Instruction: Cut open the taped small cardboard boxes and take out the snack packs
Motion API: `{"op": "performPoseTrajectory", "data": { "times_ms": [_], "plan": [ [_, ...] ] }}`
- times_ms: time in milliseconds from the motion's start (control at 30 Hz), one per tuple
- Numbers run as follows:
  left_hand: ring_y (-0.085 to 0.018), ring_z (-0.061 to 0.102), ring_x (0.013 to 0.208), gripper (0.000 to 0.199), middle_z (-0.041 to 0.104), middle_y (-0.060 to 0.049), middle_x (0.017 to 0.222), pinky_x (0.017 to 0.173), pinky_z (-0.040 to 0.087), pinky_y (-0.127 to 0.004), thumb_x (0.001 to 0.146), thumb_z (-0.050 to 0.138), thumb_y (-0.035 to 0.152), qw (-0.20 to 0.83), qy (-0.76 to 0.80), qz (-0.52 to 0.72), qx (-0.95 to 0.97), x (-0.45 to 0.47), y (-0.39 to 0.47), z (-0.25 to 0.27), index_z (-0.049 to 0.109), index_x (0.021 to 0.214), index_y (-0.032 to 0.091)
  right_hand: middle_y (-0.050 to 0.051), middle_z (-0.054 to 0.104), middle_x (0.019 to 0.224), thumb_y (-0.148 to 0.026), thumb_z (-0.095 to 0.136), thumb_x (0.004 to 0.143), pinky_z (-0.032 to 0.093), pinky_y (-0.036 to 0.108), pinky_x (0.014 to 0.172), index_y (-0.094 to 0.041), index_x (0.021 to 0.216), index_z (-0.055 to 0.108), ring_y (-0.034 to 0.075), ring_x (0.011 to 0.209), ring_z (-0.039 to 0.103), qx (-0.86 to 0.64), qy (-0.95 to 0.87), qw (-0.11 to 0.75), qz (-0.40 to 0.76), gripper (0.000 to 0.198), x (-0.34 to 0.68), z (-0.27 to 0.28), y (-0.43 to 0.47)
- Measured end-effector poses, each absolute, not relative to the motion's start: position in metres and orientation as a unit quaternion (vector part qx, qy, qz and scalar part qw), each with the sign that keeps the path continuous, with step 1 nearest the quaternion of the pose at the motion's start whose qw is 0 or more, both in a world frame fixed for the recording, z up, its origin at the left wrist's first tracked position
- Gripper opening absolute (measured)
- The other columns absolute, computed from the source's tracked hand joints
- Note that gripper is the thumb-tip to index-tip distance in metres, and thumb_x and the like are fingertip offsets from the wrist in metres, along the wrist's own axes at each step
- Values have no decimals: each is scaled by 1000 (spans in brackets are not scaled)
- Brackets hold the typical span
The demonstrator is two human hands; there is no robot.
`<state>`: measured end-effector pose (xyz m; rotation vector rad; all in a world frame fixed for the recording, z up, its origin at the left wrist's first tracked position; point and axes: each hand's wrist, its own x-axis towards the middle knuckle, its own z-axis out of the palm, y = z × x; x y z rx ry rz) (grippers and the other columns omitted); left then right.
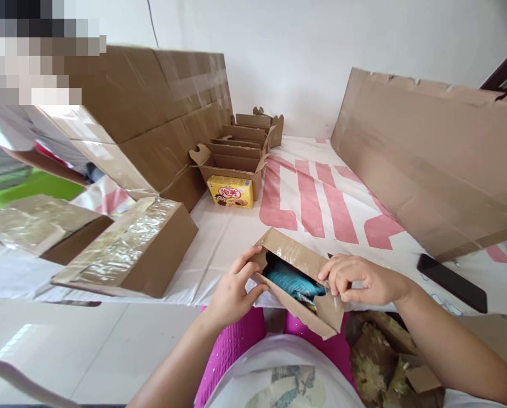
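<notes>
A small brown cardboard box [298, 249] with clear tape on it sits tilted at the table's near edge, its top partly open. Inside lies a blue plastic packet [294, 280], with something smaller and patterned beside it that I cannot make out. My left hand [233, 290] grips the box's left end, fingers over the rim and thumb on the near side. At the right end, my right hand [364, 277] pinches the cardboard edge near the torn flap. Beyond the box stands a yellow snack box [230, 191], apart from both hands.
Several open cardboard boxes [236, 161] line up behind the yellow one. Tall cardboard panels [172, 96] flank the table, another panel [440, 153] at right. Taped boxes [160, 249] lie left, a black phone [452, 282] right. Cardboard scraps [376, 357] lie below. A person's arm [49, 161] shows left.
</notes>
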<state>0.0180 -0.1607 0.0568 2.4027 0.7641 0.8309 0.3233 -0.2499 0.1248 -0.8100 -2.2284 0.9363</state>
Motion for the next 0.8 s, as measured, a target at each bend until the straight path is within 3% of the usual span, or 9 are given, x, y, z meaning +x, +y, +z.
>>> {"op": "performPoseTrajectory", "data": {
  "times_ms": [167, 367, 433, 633, 800],
  "plan": [
    [-27, 49, 132, 9, 47, -15, 142, 102, 49, -41, 89, 59, 24, 241, 268, 302, 882, 18, -165, 56, 51, 91, 21, 5, 64, 75, -20, 54, 92, 52, 38, 88, -21, 76, 55, 20, 95, 64, -289, -838, 312, 342, 16, 315, 131, -268],
    [-28, 50, 131, 8, 48, -15, 143, 101, 51, -42, 89, 59, 24, 248, 254, 294, 887, 18, -167, 55, 54, 93, 21, 1, 51, 68, -41, 57, 92, 51, 35, 70, -22, 74, 49, 20, 80, 59, -330, -663, 519, 427, 27, 328, 110, -273],
    [-28, 50, 131, 7, 48, -15, 143, 101, 51, -43, 89, 59, 24, 249, 252, 291, 889, 18, -167, 56, 54, 93, 21, -1, 48, 65, -42, 59, 90, 49, 32, 65, -23, 72, 46, 18, 73, 55, -330, -639, 549, 426, 29, 326, 106, -271],
    [-29, 51, 130, 9, 47, -15, 144, 99, 51, -43, 87, 60, 24, 246, 252, 276, 894, 21, -166, 61, 55, 94, 21, 2, 59, 70, -21, 59, 88, 50, 34, 74, -22, 74, 50, 16, 74, 57, -328, -813, 357, 322, 17, 307, 109, -274],
    [-28, 50, 132, 8, 47, -14, 144, 100, 51, -42, 89, 58, 25, 243, 251, 272, 897, 22, -166, 62, 54, 94, 21, 0, 58, 64, -17, 59, 85, 51, 32, 69, -23, 70, 47, 16, 70, 59, -343, -802, 398, 284, 20, 309, 107, -280]
  ]
}}
